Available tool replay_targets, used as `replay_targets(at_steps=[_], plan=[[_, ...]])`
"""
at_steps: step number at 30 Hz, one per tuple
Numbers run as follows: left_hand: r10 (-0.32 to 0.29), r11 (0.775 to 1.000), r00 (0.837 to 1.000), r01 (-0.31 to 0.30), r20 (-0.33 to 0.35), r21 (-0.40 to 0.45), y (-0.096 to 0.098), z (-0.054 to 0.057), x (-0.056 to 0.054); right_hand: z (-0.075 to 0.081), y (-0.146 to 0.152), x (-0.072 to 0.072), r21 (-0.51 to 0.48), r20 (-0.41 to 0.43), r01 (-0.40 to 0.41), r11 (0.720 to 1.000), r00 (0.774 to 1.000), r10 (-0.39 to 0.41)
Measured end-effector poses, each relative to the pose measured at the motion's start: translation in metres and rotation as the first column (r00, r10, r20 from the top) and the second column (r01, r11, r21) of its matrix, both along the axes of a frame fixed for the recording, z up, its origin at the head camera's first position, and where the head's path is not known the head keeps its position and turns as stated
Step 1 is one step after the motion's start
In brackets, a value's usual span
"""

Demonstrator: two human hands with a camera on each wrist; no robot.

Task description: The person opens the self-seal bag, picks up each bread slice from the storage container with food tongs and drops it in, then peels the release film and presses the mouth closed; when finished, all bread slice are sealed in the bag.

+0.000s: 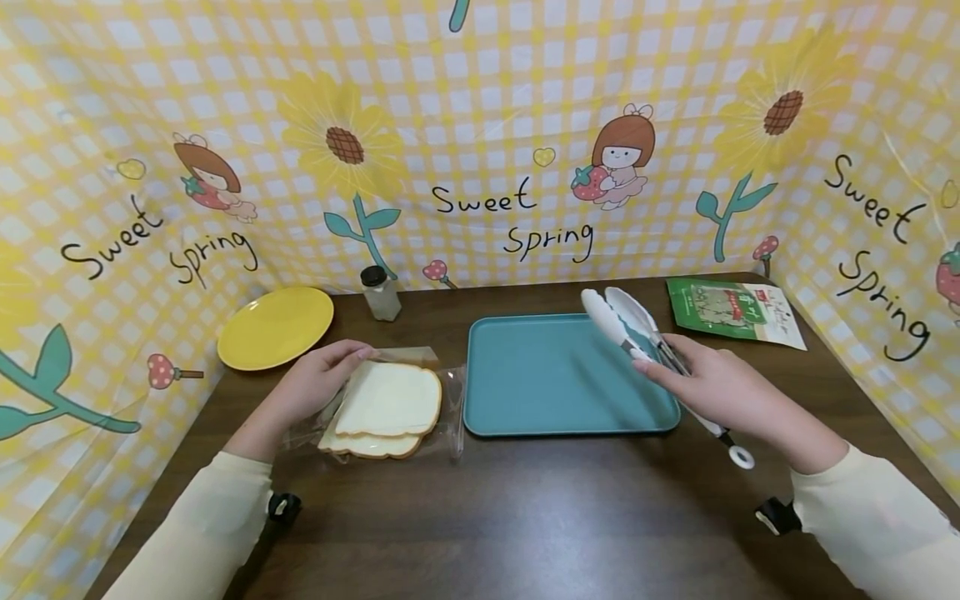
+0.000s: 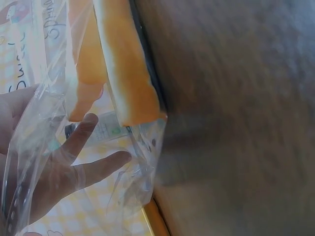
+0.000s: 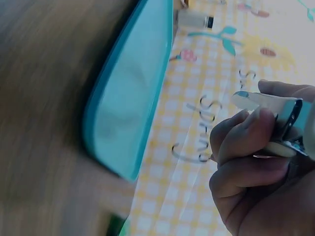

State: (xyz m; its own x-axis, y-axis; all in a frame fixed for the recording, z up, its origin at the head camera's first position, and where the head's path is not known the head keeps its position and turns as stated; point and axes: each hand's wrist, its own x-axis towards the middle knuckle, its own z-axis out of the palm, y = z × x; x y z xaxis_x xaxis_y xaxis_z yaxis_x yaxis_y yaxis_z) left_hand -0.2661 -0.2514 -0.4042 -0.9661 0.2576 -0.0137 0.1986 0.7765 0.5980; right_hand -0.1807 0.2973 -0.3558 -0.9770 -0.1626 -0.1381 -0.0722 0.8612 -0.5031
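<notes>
In the head view, my left hand [image 1: 318, 379] is at the upper left edge of a clear plastic bag [image 1: 453, 408] with slices of white bread [image 1: 393, 400] lying on it. Two overlapping slices show from above. The left wrist view shows the fingers of the left hand [image 2: 59, 172] fairly straight and spread apart, with clear film across them, beside the crusts. My right hand [image 1: 716, 383] grips food tongs [image 1: 611, 321] around their middle. Their white tips point up and left over the right part of a teal tray [image 1: 540, 375], slightly apart with nothing between them.
A yellow plate [image 1: 276, 327] is at the back left. Beside it stands a shaker bottle [image 1: 381, 296] with a black lid. At the back right lies a green and white food packet [image 1: 735, 312]. A checked cloth [image 1: 480, 125] hangs behind the dark table [image 1: 510, 517].
</notes>
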Motion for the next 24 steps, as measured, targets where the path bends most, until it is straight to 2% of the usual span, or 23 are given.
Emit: replay_targets(at_steps=[13, 24], plan=[[0.008, 1.000, 1.000, -0.008, 0.014, 0.005, -0.001, 0.001, 0.002, -0.021, 0.062, -0.003, 0.101, 0.013, 0.088, 0.991, 0.996, -0.090], [0.009, 1.000, 1.000, -0.009, 0.014, -0.008, -0.001, 0.001, 0.001, -0.036, 0.083, 0.003, 0.177, 0.055, 0.096, 0.980, 0.993, -0.107]])
